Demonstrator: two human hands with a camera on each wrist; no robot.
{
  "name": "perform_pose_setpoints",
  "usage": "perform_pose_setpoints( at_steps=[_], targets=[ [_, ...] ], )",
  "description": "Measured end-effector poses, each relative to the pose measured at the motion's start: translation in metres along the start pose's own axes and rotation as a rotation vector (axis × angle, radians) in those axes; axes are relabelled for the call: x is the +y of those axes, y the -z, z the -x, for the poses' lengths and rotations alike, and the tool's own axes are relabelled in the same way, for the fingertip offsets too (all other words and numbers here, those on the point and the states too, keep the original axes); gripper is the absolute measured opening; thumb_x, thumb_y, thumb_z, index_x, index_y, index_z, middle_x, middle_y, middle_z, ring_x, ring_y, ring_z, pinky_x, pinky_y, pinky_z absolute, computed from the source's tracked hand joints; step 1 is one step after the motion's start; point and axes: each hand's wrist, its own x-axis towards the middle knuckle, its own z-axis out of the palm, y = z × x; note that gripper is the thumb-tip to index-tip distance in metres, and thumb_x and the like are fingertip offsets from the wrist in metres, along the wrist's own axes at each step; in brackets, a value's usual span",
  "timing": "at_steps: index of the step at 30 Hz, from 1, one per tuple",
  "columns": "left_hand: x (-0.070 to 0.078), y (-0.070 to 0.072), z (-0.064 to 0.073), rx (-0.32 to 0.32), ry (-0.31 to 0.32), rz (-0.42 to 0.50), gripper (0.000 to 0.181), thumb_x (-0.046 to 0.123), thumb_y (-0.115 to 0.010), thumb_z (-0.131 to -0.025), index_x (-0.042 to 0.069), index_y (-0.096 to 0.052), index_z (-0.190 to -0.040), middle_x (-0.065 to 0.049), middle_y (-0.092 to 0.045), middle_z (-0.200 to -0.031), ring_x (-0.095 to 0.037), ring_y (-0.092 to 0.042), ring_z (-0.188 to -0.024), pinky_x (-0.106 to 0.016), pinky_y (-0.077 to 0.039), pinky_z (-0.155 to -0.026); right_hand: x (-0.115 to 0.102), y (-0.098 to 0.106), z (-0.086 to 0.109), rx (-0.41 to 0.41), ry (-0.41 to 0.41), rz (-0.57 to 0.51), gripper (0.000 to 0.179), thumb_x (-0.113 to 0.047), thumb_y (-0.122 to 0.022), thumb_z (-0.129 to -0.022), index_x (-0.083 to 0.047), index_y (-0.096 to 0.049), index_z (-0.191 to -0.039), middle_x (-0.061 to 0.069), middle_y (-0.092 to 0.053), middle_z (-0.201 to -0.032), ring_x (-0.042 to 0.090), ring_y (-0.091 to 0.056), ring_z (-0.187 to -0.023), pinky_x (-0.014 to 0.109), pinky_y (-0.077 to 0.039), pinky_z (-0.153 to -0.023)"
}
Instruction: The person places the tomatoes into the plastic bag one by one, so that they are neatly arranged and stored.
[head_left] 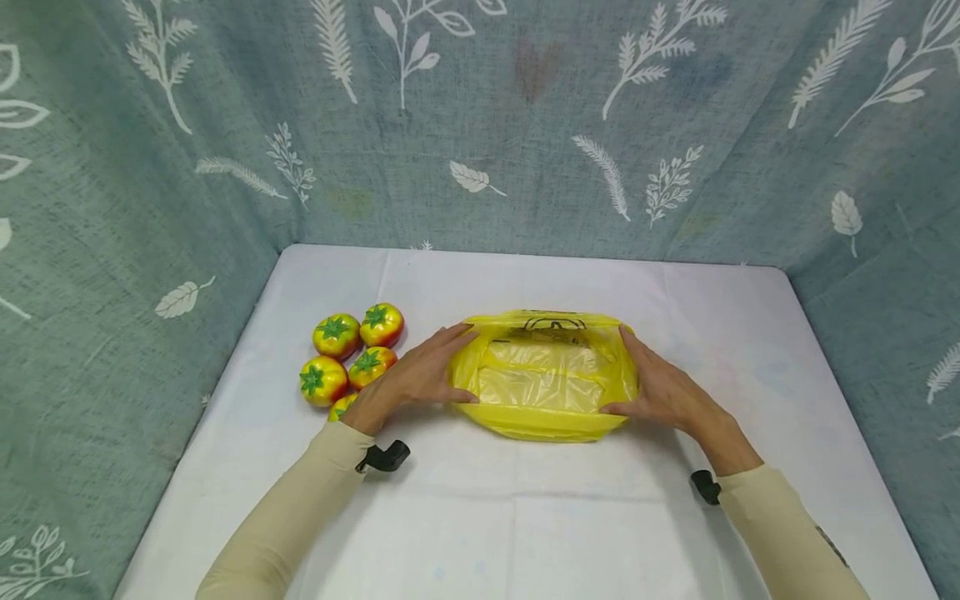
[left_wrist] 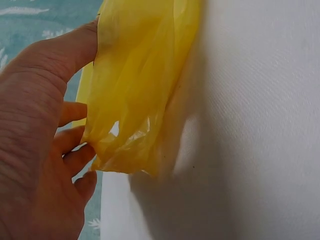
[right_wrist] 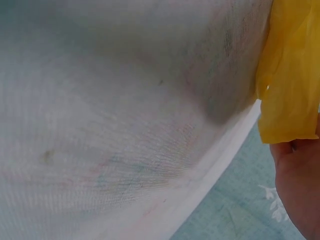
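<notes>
A yellow plastic bag [head_left: 542, 421] lies on the table with its mouth spread wide, the pale inside facing up. My left hand [head_left: 423, 367] holds its left side, thumb at the near rim and fingers at the far one. On the opposite side my right hand [head_left: 660, 383] holds the bag the same way. In the left wrist view the thumb tip of my left hand [left_wrist: 45, 110] goes behind the yellow film [left_wrist: 135, 90]. Only part of my right hand [right_wrist: 300, 185] appears in the right wrist view, below the bag's edge [right_wrist: 290, 100]; its fingertips are hidden.
Several glossy red-yellow tomatoes [head_left: 337, 336] with green tops sit left of the bag, one partly hidden by the left wrist. Under everything is a white-covered table [head_left: 480, 517]. A blue-green leaf-print curtain [head_left: 525, 167] hangs behind and at both sides.
</notes>
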Motion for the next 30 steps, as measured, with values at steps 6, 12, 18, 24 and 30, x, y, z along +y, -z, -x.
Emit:
perform_pose_setpoints(
  at_steps=[6, 12, 18, 24, 30],
  targets=[
    [-0.003, -0.002, -0.002, -0.017, 0.008, 0.011, 0.107, 0.056, -0.083, -0.077, 0.008, -0.032, -0.159, -0.013, -0.026, -0.165, -0.030, -0.024, -0.151, -0.045, -0.015, -0.124, 0.002, -0.001, -0.001, -0.008, -0.002, -0.014, 0.137, -0.075, -0.076, -0.071, -0.013, 0.003, -0.163, 0.017, -0.013, -0.167, 0.039, -0.026, -0.149, 0.058, -0.031, -0.116],
    [-0.003, -0.002, -0.001, -0.014, 0.009, 0.010, 0.108, 0.057, -0.083, -0.077, 0.008, -0.032, -0.158, -0.014, -0.025, -0.164, -0.032, -0.025, -0.150, -0.045, -0.016, -0.124, 0.002, -0.002, 0.001, -0.004, 0.003, -0.009, 0.138, -0.078, -0.074, -0.069, -0.014, 0.002, -0.164, 0.018, -0.014, -0.167, 0.040, -0.026, -0.148, 0.058, -0.031, -0.115],
    [0.001, 0.003, -0.003, 0.022, -0.025, -0.002, 0.108, 0.060, -0.081, -0.077, 0.007, -0.033, -0.158, -0.013, -0.028, -0.164, -0.029, -0.020, -0.152, -0.045, -0.013, -0.124, 0.001, 0.000, 0.004, 0.009, 0.026, 0.006, 0.135, -0.080, -0.072, -0.070, -0.018, 0.001, -0.164, 0.017, -0.011, -0.168, 0.042, -0.027, -0.148, 0.061, -0.033, -0.113],
    [0.007, 0.009, -0.001, 0.088, -0.070, 0.001, 0.100, 0.058, -0.078, -0.081, 0.006, -0.037, -0.156, -0.012, -0.035, -0.161, -0.027, -0.017, -0.154, -0.049, -0.009, -0.124, 0.000, 0.001, 0.004, 0.011, 0.024, -0.006, 0.125, -0.075, -0.070, -0.078, -0.021, 0.002, -0.164, 0.013, -0.007, -0.169, 0.041, -0.023, -0.149, 0.062, -0.032, -0.113],
    [0.012, 0.012, 0.007, 0.145, -0.087, 0.016, 0.092, 0.058, -0.074, -0.085, 0.010, -0.039, -0.156, -0.009, -0.034, -0.162, -0.026, -0.014, -0.154, -0.053, -0.006, -0.124, -0.001, 0.002, 0.006, 0.014, 0.039, -0.029, 0.120, -0.072, -0.070, -0.080, -0.025, 0.002, -0.164, 0.012, -0.005, -0.169, 0.043, -0.023, -0.149, 0.065, -0.033, -0.110]
  ],
)
